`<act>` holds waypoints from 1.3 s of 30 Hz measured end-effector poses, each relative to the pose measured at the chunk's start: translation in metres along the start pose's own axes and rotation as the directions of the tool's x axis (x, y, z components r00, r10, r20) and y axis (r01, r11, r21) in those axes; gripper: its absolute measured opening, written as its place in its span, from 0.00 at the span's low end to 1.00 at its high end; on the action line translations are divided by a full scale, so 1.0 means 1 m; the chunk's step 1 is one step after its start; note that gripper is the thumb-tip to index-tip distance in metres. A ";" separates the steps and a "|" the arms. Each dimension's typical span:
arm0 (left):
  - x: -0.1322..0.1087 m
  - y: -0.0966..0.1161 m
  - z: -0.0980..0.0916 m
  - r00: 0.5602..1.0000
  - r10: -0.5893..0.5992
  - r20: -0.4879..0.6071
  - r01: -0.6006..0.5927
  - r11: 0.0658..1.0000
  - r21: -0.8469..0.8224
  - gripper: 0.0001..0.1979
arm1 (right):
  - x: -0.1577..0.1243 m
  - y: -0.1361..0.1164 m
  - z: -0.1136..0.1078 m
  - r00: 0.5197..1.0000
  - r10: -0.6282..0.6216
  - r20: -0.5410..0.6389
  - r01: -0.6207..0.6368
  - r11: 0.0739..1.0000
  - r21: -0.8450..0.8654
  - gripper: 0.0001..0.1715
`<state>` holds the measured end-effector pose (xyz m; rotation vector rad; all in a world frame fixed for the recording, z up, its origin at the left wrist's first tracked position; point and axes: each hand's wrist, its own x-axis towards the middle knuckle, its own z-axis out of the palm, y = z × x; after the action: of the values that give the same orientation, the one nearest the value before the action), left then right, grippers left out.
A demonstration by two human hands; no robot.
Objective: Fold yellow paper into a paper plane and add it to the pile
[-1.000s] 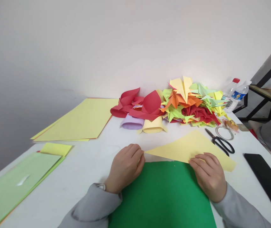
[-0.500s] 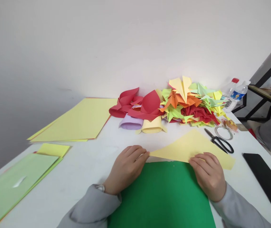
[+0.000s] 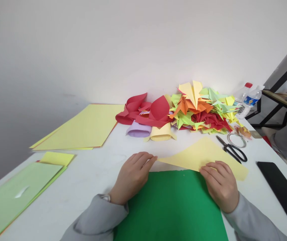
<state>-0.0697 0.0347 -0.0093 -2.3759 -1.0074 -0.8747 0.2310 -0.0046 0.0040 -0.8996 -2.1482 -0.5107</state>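
Observation:
A pale yellow sheet of paper, roughly triangular with a narrow left end, lies beyond a large green sheet. My left hand pinches the yellow paper's pointed left tip, lifted slightly off the table. My right hand grips the paper's near edge between thumb and fingers, above the green sheet's far right corner. The thumb and fingertips of the right hand are partly hidden. Black-handled scissors lie just past the paper's right side.
Folded paper pieces are heaped by the wall, beside rolled red paper shapes. Paper stacks lie on the left. A tape roll, two bottles and a black phone-like slab are on the right.
My left hand has shifted slightly up and left, carrying the yellow paper's tip with it. My right hand has stayed almost in place.

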 end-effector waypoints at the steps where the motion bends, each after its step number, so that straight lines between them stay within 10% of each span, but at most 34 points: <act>1: 0.000 0.000 -0.001 1.000 -0.002 -0.002 0.002 1.000 -0.004 0.19 | 0.000 0.000 0.000 1.000 0.000 0.001 0.000 1.000 -0.001 0.15; 18: 0.005 0.005 -0.006 0.997 -0.049 -0.055 0.051 0.999 0.018 0.19 | -0.002 0.000 0.002 0.999 0.041 -0.003 -0.041 0.999 0.005 0.15; 26: 0.018 0.039 -0.008 0.992 0.127 0.008 -0.123 0.977 -0.172 0.10 | -0.003 -0.017 0.006 0.999 0.002 0.040 -0.005 0.998 0.069 0.11; 39: 0.003 0.002 -0.004 0.997 -0.012 -0.077 0.008 0.998 -0.060 0.14 | -0.003 0.005 0.006 0.996 0.052 0.067 -0.051 0.998 -0.028 0.11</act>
<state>-0.0679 0.0328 -0.0048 -2.3682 -0.9766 -1.0060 0.2329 0.0013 -0.0017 -0.9971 -2.1773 -0.4902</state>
